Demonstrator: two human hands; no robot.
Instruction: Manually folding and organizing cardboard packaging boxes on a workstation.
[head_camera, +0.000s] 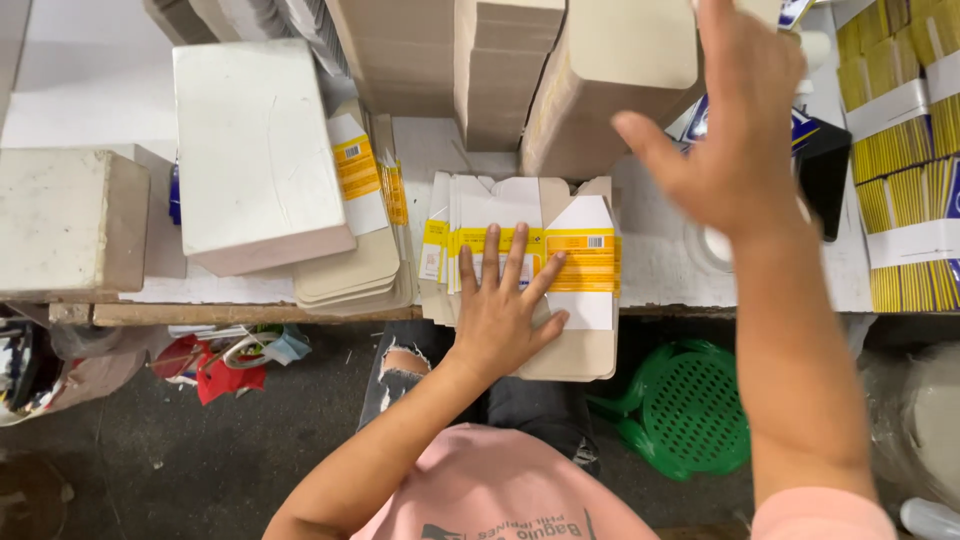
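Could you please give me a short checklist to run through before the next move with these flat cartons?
1. Left hand flat on the fanned stack of flat cartons, fingers spread: ok.
2. Stack fully on the table: not ok, its near end overhangs the table edge above the lap.
3. Right hand free: ok, raised and open with nothing in its grip, above the tall cardboard stack.
4. Cartons squared up: not ok, they lie fanned, edges stepped to the left.
5. Second pile of flat cartons apart from the work: ok, partly under the white block.
6. Number of cartons under the left hand: cannot tell.
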